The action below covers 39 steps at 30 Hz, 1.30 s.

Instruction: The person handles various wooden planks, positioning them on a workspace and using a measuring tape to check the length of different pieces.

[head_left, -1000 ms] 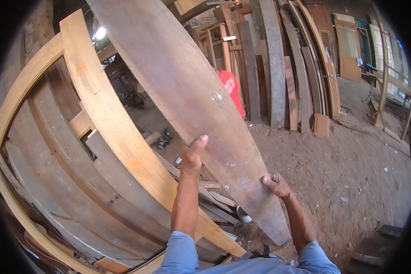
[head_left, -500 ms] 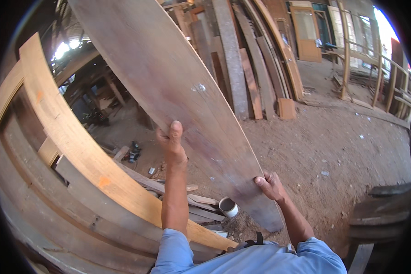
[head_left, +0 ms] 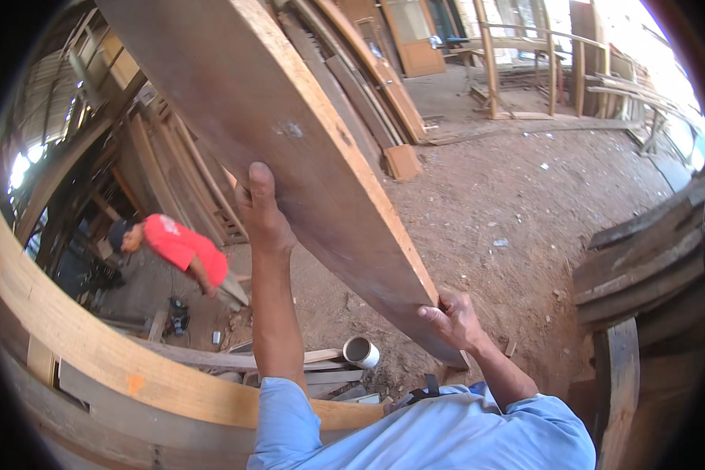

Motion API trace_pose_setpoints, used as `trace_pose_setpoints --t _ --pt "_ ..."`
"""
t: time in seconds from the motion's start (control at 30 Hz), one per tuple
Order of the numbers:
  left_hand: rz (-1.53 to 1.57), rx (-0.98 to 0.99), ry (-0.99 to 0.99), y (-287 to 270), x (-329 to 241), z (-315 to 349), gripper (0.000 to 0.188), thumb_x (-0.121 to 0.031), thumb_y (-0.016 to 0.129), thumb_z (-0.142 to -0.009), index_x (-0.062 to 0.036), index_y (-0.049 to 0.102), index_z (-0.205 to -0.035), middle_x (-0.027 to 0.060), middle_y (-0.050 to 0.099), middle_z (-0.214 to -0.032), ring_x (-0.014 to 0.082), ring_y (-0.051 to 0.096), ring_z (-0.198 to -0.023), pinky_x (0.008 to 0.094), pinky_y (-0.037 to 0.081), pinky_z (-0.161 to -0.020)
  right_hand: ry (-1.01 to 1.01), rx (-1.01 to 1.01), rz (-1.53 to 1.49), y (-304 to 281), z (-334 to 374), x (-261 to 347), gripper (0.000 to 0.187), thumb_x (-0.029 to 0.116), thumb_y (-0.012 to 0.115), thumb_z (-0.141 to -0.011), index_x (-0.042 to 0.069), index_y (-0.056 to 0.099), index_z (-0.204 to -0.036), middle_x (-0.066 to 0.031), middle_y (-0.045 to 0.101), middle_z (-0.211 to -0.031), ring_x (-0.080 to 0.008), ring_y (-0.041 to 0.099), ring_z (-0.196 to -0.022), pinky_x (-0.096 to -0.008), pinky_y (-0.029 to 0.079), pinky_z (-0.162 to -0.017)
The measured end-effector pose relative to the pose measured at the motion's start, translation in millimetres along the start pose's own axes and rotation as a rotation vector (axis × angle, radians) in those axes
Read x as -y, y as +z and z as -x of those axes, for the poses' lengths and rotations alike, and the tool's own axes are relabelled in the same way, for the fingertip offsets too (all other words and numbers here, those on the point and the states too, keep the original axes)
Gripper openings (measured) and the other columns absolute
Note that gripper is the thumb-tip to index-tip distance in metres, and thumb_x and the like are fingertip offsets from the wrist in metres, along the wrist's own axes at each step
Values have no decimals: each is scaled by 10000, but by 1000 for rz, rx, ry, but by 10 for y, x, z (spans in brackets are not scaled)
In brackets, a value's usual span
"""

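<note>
The person's left hand (head_left: 265, 210) and right hand (head_left: 459, 321), curled partly closed, grip opposite edges of a tilted wooden plank (head_left: 321, 188).

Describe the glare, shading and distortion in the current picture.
Head view: glare whites out the upper right corner area; head view: the board's broad face is dim, its narrow edge brighter; head view: the pale plank looks bowed, likely from the fisheye.

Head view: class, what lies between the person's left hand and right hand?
In the head view, the brown board lies between the left hand and the right hand, which hold its opposite long edges.
</note>
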State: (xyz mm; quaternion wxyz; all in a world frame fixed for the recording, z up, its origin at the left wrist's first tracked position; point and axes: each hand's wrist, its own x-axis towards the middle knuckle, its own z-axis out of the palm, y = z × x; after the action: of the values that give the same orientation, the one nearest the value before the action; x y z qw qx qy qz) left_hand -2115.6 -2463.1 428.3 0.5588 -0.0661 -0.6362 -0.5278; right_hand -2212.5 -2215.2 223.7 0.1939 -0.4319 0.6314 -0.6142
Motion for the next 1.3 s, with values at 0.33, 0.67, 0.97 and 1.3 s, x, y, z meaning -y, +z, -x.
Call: trace_pose_setpoints --t 0.33,0.67,0.97,1.3 --pt "31 77 -94 545 336 -204 843 -594 607 -914 4 372 -1461 117 476 -1446 251 469 -1308 390 363 -1117 95 -81 -130 -451 290 -147 505 318 729 -874 -29 610 -1222 -162 672 -1045 -217 625 -950 -359 500 -849" --pt "81 96 -138 909 689 -232 882 -581 646 -892 22 355 -1467 125 445 -1471 275 437 -1332 408 336 -1140 167 -119 -52 -475 336 -1138 451 375 693 -892 27 621 -1170 -154 661 -1023 -268 643 -969 -409 498 -841" --pt "315 264 -180 830 1290 -522 904 -517 715 -834 39 365 -1454 163 450 -1426 304 443 -1306 434 367 -1097 267 -440 -29 -433 248 -1077 478 377 707 -859 -17 606 -1111 -150 642 -941 -247 631 -903 -387 498 -805" --pt "957 643 -183 570 1890 -2002 533 -308 549 -932 30 472 -1337 208 503 -1353 256 471 -1293 381 404 -1074 185 -721 116 -80 41 -1211 481 478 663 -903 13 562 -969 -127 600 -802 -188 593 -784 -391 482 -662"
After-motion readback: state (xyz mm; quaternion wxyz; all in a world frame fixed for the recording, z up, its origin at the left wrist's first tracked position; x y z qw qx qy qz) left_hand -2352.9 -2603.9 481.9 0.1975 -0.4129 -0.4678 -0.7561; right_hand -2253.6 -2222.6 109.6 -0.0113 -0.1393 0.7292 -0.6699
